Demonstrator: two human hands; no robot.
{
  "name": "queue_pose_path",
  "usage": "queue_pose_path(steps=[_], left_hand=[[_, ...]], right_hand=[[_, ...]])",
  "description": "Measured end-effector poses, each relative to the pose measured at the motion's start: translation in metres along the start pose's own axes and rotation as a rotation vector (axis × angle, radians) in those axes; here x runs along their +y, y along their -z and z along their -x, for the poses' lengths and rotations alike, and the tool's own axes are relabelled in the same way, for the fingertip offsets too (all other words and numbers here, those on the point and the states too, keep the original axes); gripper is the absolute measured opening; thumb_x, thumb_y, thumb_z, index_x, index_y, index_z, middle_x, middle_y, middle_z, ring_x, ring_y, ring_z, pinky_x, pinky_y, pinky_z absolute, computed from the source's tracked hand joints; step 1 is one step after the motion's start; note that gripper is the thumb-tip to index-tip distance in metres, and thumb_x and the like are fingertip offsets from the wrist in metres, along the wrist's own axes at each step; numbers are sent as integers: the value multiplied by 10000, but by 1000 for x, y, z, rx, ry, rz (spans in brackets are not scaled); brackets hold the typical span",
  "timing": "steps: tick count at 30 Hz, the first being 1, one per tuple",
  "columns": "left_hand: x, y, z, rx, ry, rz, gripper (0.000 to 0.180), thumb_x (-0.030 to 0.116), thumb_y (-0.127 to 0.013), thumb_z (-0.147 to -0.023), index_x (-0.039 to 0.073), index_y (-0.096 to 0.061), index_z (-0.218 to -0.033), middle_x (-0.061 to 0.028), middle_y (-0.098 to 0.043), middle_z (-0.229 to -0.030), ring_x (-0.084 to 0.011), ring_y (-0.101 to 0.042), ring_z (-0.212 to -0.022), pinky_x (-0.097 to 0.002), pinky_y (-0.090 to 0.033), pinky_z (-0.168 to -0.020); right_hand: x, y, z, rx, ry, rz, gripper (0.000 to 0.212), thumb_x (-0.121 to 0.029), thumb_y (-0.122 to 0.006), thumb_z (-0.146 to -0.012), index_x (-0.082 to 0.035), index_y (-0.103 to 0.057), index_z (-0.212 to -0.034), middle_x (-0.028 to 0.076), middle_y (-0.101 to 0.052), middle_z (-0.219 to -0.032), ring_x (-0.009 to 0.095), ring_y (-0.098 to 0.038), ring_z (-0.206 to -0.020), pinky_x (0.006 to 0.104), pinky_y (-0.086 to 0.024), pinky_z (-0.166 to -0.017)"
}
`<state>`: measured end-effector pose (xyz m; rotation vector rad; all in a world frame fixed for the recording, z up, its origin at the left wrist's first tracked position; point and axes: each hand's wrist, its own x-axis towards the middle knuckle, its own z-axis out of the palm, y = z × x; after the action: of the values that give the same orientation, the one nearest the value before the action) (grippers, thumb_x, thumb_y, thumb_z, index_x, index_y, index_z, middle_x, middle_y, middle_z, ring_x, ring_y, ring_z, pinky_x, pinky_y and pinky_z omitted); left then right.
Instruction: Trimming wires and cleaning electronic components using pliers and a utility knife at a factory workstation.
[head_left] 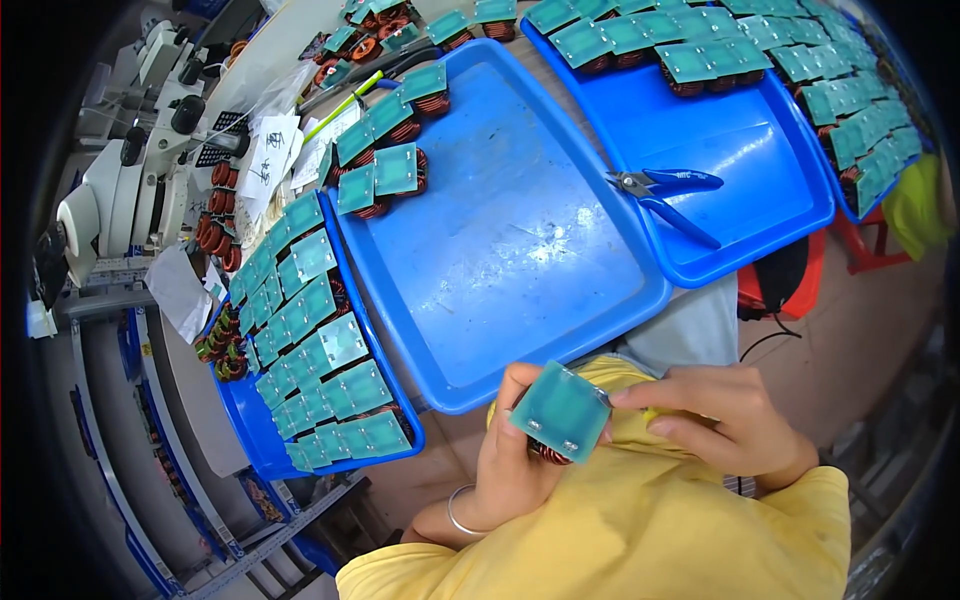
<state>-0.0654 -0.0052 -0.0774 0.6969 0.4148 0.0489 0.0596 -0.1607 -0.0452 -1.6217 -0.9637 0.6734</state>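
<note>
Close to my body, my left hand (507,465) is closed around a coil with a square green plate (562,408). The plate faces up, with small shiny metal spots near its edges, and a bit of copper winding shows below it. From the right, my right hand (735,415) reaches its index fingertip to the plate's right corner. I cannot tell whether it touches. That hand's thumb stands apart from the index finger, and nothing shows between them. Beyond, blue-handled side cutters (675,195) lie across the adjoining edges of two blue trays, their jaws pointing left.
The middle blue tray (500,270) holds several plated coils at its upper left. More fill the left tray (415,440) and the far end of the right tray (735,250). White microscopes (110,190), papers (270,165) and copper coils (218,215) stand at left; a red stool (865,245) is at right.
</note>
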Motion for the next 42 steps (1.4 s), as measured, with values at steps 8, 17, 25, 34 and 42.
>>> queue_pose_path(steps=[8, 17, 25, 34, 42], left_hand=[[3, 5, 4, -77, -141, -194, 541, 518, -390, -889, 3, -337, -1044, -146, -547, -887, -208, -597, -753, -292, -494, -670], [1, 2, 3, -41, -138, -233, 553, 551, -319, -896, 13, -336, -1026, -141, -548, -852, -191, -577, -690, -264, -463, -590], [-1, 8, 1, -55, 184, 239, 469, 540, -279, -917, 82, -380, -933, -105, -529, -761, -148, -475, -572, -226, -331, -470], [-3, 12, 2, -121, 56, 167, 486, 550, -279, -912, 77, -390, -919, -78, -496, -683, -145, -438, -505, -241, -338, -460], [-1, 9, -2, -58, 117, 159, 501, 552, -263, -913, 66, -385, -915, -77, -487, -673, -141, -443, -503, -242, -331, -447]], right_hand=[[5, -3, 4, 44, 114, -83, 276, 2, -589, -770, 21, -615, -1044, 108, -569, -673, 166, -521, -524, 241, -381, -481], [7, -10, 7, 69, 82, -27, 298, 6, -615, -747, -3, -625, -1045, 83, -531, -626, 189, -488, -483, 256, -367, -455], [7, -5, 5, -15, 99, -27, 302, -9, -615, -751, -33, -632, -1052, 75, -532, -625, 184, -500, -497, 268, -384, -466], [9, -2, 4, -13, 109, 19, 301, 5, -611, -750, -12, -623, -1050, 88, -536, -633, 170, -505, -503, 258, -388, -468], [8, -4, 3, -74, 91, -48, 266, -28, -620, -763, 2, -626, -1026, 84, -528, -618, 194, -494, -487, 263, -383, -460]])
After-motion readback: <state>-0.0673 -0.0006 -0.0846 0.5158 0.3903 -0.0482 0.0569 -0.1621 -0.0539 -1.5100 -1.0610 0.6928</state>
